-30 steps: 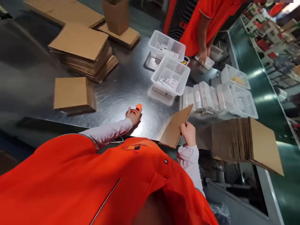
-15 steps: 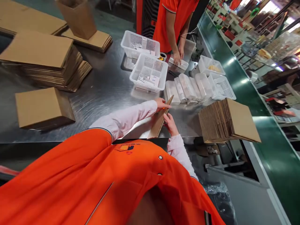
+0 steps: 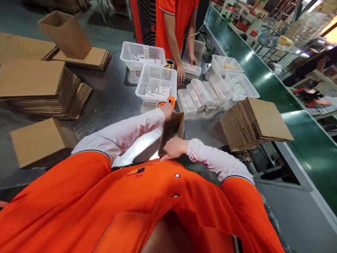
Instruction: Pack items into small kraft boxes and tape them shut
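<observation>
A small cardboard box (image 3: pixel 171 129), opened out with its inside showing, stands at the table's front edge against my body. My left hand (image 3: pixel 167 111) is at the far end of the box, closed around an orange tape dispenser (image 3: pixel 170 101) whose lower part the hand hides. Across the near end of the box lies my right hand (image 3: pixel 174 147), its fingers bent over the cardboard rim. Just beyond the dispenser is a white plastic basket (image 3: pixel 140 79) with small white boxes in it.
Stacked flat cartons (image 3: pixel 28 79) and a closed carton (image 3: pixel 37 142) lie left; more folded cartons (image 3: pixel 256 121) stand right. Several clear-wrapped packs (image 3: pixel 201 94) sit beyond my hands. A co-worker (image 3: pixel 175 24) handles a plastic container opposite. A green conveyor (image 3: pixel 273 84) runs along the right.
The flat carton between my hands has been opened into a box. My right hand has moved to its near end, and the orange dispenser shows clearly at my left hand.
</observation>
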Action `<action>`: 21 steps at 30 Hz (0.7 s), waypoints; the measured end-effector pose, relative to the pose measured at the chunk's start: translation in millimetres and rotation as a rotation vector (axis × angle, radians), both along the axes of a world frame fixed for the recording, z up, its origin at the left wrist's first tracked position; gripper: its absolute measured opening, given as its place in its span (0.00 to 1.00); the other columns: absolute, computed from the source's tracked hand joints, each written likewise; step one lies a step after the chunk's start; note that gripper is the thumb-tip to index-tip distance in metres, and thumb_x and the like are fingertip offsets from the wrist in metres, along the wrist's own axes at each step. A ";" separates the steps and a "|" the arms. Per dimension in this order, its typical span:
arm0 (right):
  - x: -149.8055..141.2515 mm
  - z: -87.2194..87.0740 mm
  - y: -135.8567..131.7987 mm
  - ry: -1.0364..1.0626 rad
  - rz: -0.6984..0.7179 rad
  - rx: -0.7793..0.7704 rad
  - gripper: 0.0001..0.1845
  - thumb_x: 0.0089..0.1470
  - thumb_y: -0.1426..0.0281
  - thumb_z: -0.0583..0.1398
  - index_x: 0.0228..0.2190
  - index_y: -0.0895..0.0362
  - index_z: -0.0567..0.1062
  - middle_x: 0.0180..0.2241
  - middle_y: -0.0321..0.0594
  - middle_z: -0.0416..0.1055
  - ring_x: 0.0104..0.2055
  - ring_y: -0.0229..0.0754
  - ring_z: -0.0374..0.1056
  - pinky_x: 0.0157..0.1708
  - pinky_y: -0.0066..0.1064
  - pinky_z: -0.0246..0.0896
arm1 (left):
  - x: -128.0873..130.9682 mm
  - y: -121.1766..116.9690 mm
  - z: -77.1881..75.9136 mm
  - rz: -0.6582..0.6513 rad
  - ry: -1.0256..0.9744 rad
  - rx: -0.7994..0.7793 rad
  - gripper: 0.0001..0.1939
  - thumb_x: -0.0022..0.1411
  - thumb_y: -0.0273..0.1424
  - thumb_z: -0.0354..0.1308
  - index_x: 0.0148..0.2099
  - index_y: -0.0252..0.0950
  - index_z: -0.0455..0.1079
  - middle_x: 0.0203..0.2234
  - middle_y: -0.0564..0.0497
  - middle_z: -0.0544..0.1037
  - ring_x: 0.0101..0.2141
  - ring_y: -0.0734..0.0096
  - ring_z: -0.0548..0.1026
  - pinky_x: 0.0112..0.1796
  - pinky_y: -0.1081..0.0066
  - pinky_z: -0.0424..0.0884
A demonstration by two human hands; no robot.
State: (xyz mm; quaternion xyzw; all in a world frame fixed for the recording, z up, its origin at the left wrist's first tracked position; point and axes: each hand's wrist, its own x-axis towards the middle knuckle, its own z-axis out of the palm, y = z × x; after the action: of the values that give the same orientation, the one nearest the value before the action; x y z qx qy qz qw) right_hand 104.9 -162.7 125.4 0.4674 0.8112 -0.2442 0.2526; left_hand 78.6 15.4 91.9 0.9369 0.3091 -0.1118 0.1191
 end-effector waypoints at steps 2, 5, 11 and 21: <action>-6.3 1.9 10.9 -0.010 0.085 -0.160 0.25 0.73 0.57 0.58 0.48 0.66 0.85 0.48 0.60 0.83 0.53 0.55 0.80 0.45 0.34 0.68 | -12.7 3.3 -0.9 -0.090 0.012 0.022 0.24 0.62 0.26 0.65 0.60 0.37 0.83 0.60 0.33 0.73 0.60 0.39 0.71 0.58 0.51 0.67; 1.1 -5.2 21.6 -0.047 0.000 -0.208 0.22 0.73 0.61 0.59 0.52 0.66 0.83 0.51 0.57 0.82 0.52 0.52 0.80 0.44 0.31 0.68 | -31.0 6.0 -6.7 -0.256 -0.003 0.046 0.21 0.63 0.32 0.67 0.58 0.43 0.85 0.61 0.38 0.73 0.63 0.41 0.67 0.63 0.52 0.60; 17.8 -23.9 13.4 -0.172 -0.207 0.449 0.62 0.50 0.39 0.71 0.65 0.77 0.69 0.69 0.77 0.60 0.73 0.74 0.55 0.72 0.57 0.50 | -39.2 0.6 -16.9 -0.406 -0.081 0.130 0.20 0.72 0.38 0.54 0.52 0.38 0.86 0.54 0.37 0.77 0.56 0.47 0.71 0.58 0.56 0.63; 16.2 -73.1 26.7 -0.317 -0.858 0.215 0.67 0.55 0.29 0.58 0.68 0.78 0.66 0.71 0.88 0.45 0.72 0.88 0.52 0.61 0.83 0.47 | -92.6 -25.7 -35.0 0.270 -0.350 -0.069 0.28 0.72 0.50 0.59 0.61 0.38 0.82 0.53 0.36 0.77 0.57 0.44 0.73 0.60 0.54 0.67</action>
State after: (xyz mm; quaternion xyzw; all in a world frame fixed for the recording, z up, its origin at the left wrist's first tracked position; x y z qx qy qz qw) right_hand 121.1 -136.0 52.3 0.8156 0.5167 -0.1668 0.1999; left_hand -14.0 -10.3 56.9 0.8875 0.4024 0.0590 0.2169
